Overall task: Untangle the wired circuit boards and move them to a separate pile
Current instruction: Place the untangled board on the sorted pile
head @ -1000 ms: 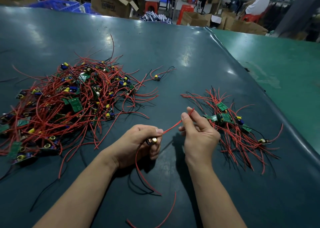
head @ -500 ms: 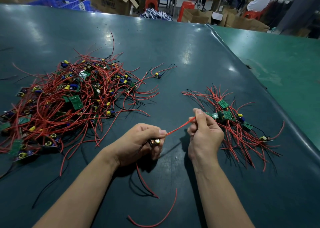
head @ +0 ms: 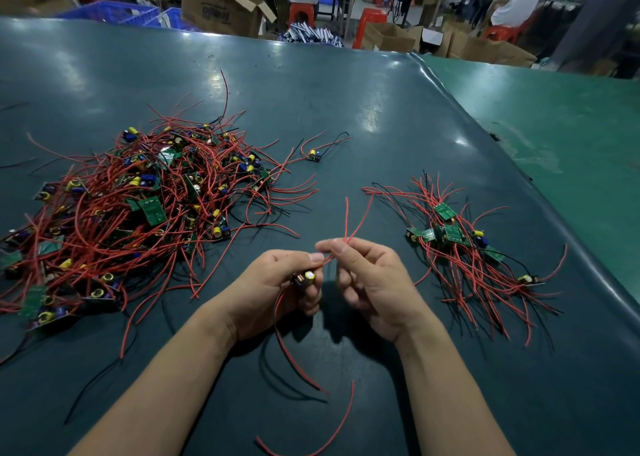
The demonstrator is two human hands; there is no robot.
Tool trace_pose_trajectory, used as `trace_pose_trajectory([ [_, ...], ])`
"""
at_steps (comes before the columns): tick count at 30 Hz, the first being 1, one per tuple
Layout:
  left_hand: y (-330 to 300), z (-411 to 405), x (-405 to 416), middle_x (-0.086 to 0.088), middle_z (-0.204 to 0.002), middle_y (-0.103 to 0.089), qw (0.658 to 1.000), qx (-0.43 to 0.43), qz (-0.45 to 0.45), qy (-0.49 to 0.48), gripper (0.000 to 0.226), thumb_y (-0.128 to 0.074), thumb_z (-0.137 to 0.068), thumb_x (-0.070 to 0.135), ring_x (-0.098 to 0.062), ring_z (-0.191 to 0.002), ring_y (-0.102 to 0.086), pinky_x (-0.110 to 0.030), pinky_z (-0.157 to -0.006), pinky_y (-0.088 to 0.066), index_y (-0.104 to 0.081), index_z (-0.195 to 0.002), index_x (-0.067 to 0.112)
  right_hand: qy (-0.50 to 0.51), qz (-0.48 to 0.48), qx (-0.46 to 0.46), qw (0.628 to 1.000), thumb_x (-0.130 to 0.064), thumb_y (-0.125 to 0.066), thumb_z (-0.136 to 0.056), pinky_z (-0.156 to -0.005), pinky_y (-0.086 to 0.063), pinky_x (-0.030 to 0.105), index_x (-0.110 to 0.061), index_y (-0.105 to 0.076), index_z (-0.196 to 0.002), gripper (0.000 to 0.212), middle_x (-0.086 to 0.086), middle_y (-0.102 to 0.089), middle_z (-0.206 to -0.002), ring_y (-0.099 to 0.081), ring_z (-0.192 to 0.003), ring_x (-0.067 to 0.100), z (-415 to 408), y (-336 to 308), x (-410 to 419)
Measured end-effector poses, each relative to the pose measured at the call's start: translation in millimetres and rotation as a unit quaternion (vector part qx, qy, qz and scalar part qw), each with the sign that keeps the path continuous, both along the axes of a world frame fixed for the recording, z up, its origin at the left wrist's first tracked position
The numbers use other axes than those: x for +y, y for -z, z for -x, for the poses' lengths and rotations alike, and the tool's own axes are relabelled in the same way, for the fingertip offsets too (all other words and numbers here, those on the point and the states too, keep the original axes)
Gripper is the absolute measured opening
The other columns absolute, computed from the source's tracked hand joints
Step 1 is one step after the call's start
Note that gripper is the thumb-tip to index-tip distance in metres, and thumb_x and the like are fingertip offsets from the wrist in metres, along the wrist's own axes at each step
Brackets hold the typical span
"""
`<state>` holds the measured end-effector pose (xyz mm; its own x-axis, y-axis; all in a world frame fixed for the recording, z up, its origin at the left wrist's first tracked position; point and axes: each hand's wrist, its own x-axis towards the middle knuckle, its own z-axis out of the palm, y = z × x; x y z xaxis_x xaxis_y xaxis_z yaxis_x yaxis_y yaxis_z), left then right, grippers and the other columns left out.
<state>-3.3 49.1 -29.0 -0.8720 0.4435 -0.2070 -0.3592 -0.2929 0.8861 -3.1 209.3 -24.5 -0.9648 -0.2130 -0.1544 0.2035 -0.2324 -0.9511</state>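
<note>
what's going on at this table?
A person is sorting wired circuit boards. The left hand grips one small board; the right hand pinches its red wires, which stick up between the hands. A big tangled pile lies at left and a smaller sorted pile at right on the dark table. One stray board lies beyond.

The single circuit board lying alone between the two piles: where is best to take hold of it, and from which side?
Probably pinch the lone board itself, by its small body with the yellow part, coming from above. It lies flat on the table, apart from the big pile, and its thin wires loop away to the right, so pulling those would only drag it.
</note>
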Motion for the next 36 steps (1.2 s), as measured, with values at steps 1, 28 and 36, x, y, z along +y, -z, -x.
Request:
trace_pose_trajectory([
  [1,0,0,0,-0.008,-0.052,-0.045,1.000,0.005,0.006,0.008,0.026,-0.060,-0.082,0.023,-0.019,-0.048,-0.042,-0.027,-0.048,-0.039,-0.058,-0.062,0.006,0.003,0.018,0.002,1.000,-0.034,-0.068,-0.075,-0.031,-0.022,0.012,-0.017,-0.078,-0.080,0.021,-0.004,-0.047,-0.047,-0.035,-0.032,0.004,0,-1,0],
  [28,6,13,3,-0.001,-0.070,-0.065,0.956,-0.008,-0.152,-0.249,0.015,-0.073,-0.062,0.024,-0.012,-0.059,-0.060,-0.025,-0.054,-0.054,-0.069,-0.072,0.014,0.017,-0.269,0.260,0.927,-0.025,-0.072,-0.085,-0.054,-0.040,0.022,-0.033,-0.070,-0.090,0.010,0.003,-0.062,-0.060,-0.049,-0.052,0.008,-7,23,-17],
  [36,18,12,8,-0.004,-0.075,-0.070,0.939,0.130,-0.019,-0.317,0.021,-0.084,-0.056,0.034,-0.018,-0.068,-0.068,-0.026,-0.062,-0.054,-0.070,-0.068,0.023,0.189,-0.489,0.450,0.723,-0.025,-0.062,-0.091,-0.084,-0.049,0.042,-0.009,-0.068,-0.120,0.034,0.004,-0.067,-0.104,-0.062,-0.097,0.026,-4,20,-17],
])
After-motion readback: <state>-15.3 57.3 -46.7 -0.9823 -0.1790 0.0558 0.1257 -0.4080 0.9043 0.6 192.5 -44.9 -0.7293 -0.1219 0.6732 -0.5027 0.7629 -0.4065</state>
